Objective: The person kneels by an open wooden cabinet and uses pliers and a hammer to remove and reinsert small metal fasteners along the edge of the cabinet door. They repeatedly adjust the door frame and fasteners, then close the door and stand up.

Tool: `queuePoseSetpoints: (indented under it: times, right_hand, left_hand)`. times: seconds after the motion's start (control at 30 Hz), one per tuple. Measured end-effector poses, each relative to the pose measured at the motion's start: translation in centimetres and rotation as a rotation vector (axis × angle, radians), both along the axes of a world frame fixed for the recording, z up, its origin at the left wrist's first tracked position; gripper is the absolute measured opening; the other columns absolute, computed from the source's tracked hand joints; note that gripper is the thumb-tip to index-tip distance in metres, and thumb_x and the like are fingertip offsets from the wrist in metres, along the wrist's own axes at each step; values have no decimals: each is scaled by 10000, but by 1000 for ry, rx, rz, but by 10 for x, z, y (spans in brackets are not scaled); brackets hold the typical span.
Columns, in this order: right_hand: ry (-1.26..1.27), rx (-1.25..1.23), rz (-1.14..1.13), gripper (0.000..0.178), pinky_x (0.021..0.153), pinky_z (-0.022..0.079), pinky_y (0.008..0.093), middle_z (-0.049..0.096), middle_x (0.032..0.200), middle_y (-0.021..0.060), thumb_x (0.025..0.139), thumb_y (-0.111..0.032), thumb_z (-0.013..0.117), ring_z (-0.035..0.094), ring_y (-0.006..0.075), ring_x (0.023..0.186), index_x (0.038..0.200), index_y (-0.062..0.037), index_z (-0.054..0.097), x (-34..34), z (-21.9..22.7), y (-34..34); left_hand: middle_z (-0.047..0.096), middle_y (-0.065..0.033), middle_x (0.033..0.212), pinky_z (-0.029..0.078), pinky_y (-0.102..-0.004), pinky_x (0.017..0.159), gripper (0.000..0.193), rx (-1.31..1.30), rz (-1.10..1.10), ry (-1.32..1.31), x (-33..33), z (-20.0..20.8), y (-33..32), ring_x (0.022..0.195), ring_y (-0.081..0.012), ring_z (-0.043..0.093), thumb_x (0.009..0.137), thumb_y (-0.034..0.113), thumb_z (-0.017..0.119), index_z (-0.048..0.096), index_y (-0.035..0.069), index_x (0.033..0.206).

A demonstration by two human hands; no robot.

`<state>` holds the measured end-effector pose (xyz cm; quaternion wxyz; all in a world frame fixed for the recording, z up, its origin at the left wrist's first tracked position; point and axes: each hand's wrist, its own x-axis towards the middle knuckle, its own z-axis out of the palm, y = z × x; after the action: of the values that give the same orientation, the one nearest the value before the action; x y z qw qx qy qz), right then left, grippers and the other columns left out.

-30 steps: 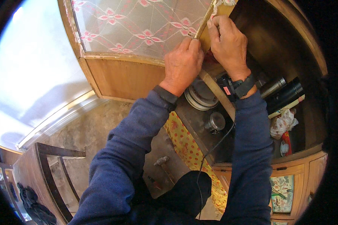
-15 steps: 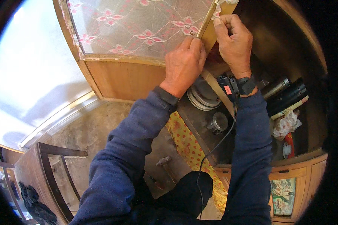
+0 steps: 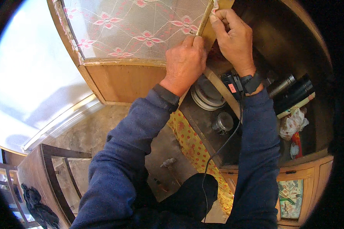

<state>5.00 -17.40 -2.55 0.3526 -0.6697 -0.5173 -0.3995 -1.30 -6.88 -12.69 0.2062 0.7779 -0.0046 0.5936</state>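
A dark brown wooden shelf (image 3: 203, 121) carries stacked round pale-rimmed plates (image 3: 207, 98) and a round silver-lidded jar (image 3: 224, 121).

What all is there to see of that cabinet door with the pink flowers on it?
The cabinet door stands open, its top out of view. A light wooden frame holds a see-through panel patterned with pink-and-white flowers above a plain brown wooden panel. Frayed, pale fabric runs along the frame's left side. At the right edge, the left hand is against the frame, while the right hand pinches a fabric strip.
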Motion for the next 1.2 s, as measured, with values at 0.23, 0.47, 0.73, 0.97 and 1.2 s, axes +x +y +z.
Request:
queuePoseSetpoints:
  times: [0.23,0.47,0.73,0.97,1.2]
  right_hand:
    - [40,-26,-26,151,573,456,242,607,708,10,976,-138,679,522,46,620,929,-2,635,3,6,-5]
    - [197,35,64,172,618,515,318,674,726,86,955,-180,690,634,159,649,915,-14,662,19,6,-5]
    - [291,64,78,162,604,493,239,635,758,-22,1002,-178,656,600,53,660,989,-17,660,5,1,-11]
    - [222,140,44,209,615,506,232,713,821,16,947,-167,744,612,56,683,1053,10,708,-10,-12,0]
    - [-37,186,-145,215,656,547,330,754,878,125,900,-186,777,694,196,734,1006,-12,708,-14,-10,18]
  left_hand:
    - [642,-130,851,526,-467,574,155,47,24,62,-3,4,1,706,-366,669,847,168,692,583,83,917]
    - [624,-121,878,530,-450,571,140,-50,-50,-5,9,11,-8,710,-354,673,871,160,681,578,78,918]
    - [597,-102,888,528,-449,563,144,-8,-16,-22,-4,3,-15,718,-337,666,865,146,684,563,90,920]
    - [597,-107,883,532,-459,580,145,-28,12,-22,-7,6,-12,724,-343,663,844,130,684,564,83,911]
    - [620,-124,895,540,-465,644,127,-72,-13,2,-4,5,-3,776,-353,669,849,118,676,579,72,917]
